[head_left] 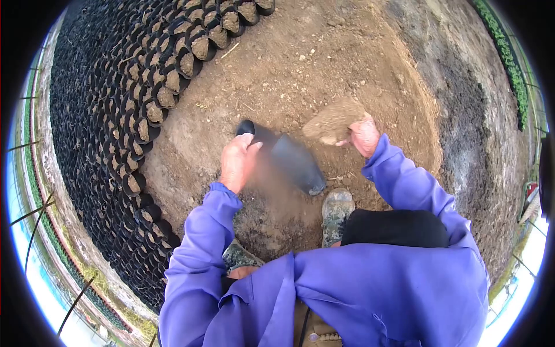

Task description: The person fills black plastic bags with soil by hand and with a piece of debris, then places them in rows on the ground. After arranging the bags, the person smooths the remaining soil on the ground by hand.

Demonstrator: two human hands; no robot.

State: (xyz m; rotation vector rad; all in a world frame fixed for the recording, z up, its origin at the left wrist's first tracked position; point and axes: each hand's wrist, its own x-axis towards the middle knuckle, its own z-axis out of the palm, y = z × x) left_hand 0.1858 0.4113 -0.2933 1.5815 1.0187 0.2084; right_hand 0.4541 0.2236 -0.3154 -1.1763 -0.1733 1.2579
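Observation:
My left hand grips the top edge of a black plastic nursery bag, which hangs blurred between my hands above the soil. Just right of the bag's mouth, my right hand is raised and cupped around a handful of loose brown soil. Both arms wear purple sleeves. Below the bag, my camouflage shoe rests on the ground.
A large mound of brown soil lies in front of me. Several rows of black bags filled with soil pack the left side. Darker soil and a strip of green seedlings lie at the right.

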